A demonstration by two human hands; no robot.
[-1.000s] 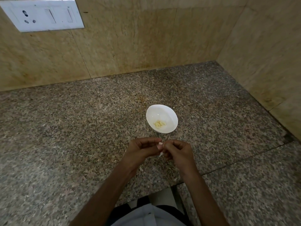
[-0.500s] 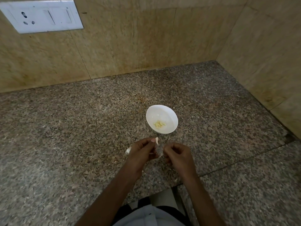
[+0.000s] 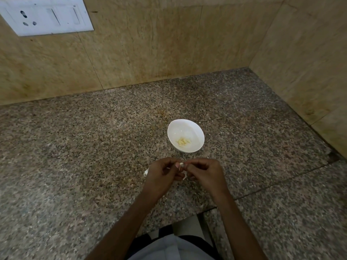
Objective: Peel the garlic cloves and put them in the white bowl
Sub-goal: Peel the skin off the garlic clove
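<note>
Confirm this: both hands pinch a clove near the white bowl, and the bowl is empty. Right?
No. The head view shows the bowl is not empty: a few peeled cloves lie in it. The rest holds: the left hand and right hand pinch a clove near the bowl.

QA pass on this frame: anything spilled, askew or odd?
Nothing serious: bowl upright, peeled cloves inside; left hand and right hand pinch a clove. Only oddities: orange-brown stain on the counter behind the bowl, skin flake left of the hands.
</note>
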